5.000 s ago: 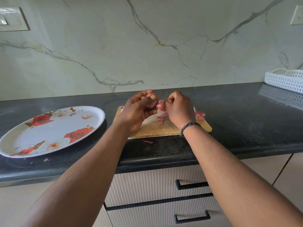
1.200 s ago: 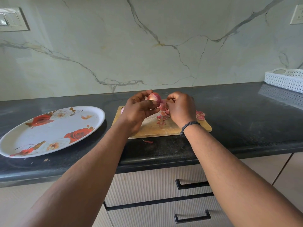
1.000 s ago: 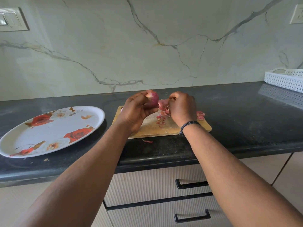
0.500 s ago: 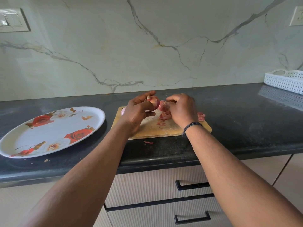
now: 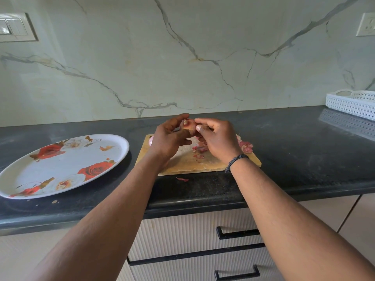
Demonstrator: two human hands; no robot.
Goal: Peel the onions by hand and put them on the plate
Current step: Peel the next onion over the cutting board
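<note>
Held a small red onion (image 5: 188, 125) above the far edge of the chopping board (image 5: 194, 162), near the middle of the bench (image 5: 304, 151), well apart from the flowered plate (image 5: 60, 165) at the bench's left end. Left hand (image 5: 170, 138) curled round the onion from below and behind, fingers (image 5: 178, 119) closed on it, root tuft turned up. Right hand (image 5: 217, 138) brought in against it, thumb (image 5: 199, 128) and forefinger narrowed to a pinch at the onion's right flank; could not tell whether a flap of skin was actually caught between them. Loose peels (image 5: 245, 146) lay scattered on the board toward its right edge, one scrap (image 5: 182, 179) off the board near the bench's front edge. Part of a second pale onion (image 5: 151, 141) showed at the board's left corner, behind the left wrist. Plate carried no onions yet, so likely early in the task. To do this step well, probably: catch the papery layer near the root with a nail, pull along the curve toward the tip rather than outward, turn the bulb in the left hand between pulls, and drop the skin over the board.
</note>
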